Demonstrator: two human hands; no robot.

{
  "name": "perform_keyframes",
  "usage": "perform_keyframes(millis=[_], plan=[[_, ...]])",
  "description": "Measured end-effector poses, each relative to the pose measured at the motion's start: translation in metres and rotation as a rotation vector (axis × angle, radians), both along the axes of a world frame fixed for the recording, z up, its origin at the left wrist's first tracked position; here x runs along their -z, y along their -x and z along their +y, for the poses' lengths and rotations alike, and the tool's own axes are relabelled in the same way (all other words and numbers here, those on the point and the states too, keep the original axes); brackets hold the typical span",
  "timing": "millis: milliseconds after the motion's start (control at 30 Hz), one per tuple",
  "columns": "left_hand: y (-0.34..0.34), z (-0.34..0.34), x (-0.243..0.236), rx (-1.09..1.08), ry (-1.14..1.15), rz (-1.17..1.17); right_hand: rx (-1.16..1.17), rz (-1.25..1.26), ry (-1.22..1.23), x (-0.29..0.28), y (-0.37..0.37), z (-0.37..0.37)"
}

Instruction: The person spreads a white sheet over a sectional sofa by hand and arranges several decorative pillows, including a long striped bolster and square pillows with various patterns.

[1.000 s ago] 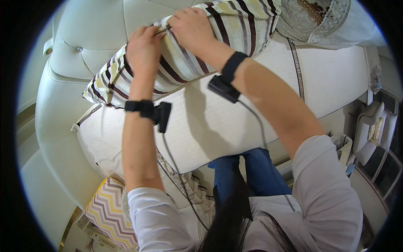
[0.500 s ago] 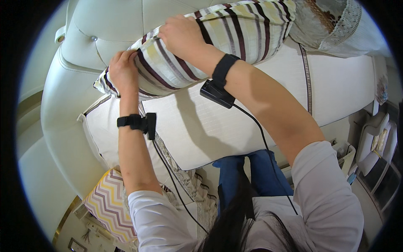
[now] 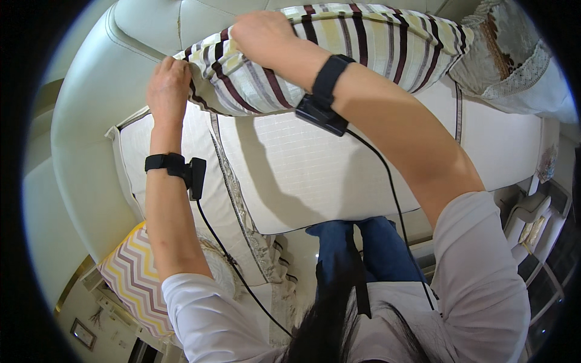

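A long striped cushion (image 3: 375,45) in white, maroon, grey and pale yellow leans against the sofa's backrest. My left hand (image 3: 169,88) is closed on its left end, near a corner, with the fingertips partly hidden. Higher up and further right, my right hand (image 3: 263,37) bends over the cushion's top edge, fingers curled into the fabric near a yellow trim. The cloth is creased between the two hands. Each of my wrists wears a black strap with a small box and a cable.
The cushion stands on a white quilted sofa seat (image 3: 284,157), below a pale tufted backrest (image 3: 145,30). A lace-trimmed cushion (image 3: 514,60) sits at the far right. A zigzag-patterned cushion (image 3: 139,281) lies at lower left. Chairs (image 3: 529,224) stand at the right.
The cushion's left end, lower and further left before, is now gathered up by my left hand. My right hand keeps its hold on the top edge. The view has shifted slightly.
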State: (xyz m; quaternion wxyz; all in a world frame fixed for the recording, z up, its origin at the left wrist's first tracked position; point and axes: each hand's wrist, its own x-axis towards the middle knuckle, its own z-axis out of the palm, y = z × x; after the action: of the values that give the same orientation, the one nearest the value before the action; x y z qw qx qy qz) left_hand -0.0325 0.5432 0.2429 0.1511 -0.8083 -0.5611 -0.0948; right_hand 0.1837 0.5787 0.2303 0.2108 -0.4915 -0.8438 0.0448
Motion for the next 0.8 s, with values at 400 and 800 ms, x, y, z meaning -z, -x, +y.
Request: perform_keyframes(millis=[400,800], plan=[[-0.065,0.021,0.016,-0.264,-0.065,-0.304,0.180,0.017,0.003,0.017,-0.077,0.003],[-0.327,0.038,0.019,0.341,-0.027,-0.407,0.460,-0.028,-0.353,-0.003,-0.318,-0.029]])
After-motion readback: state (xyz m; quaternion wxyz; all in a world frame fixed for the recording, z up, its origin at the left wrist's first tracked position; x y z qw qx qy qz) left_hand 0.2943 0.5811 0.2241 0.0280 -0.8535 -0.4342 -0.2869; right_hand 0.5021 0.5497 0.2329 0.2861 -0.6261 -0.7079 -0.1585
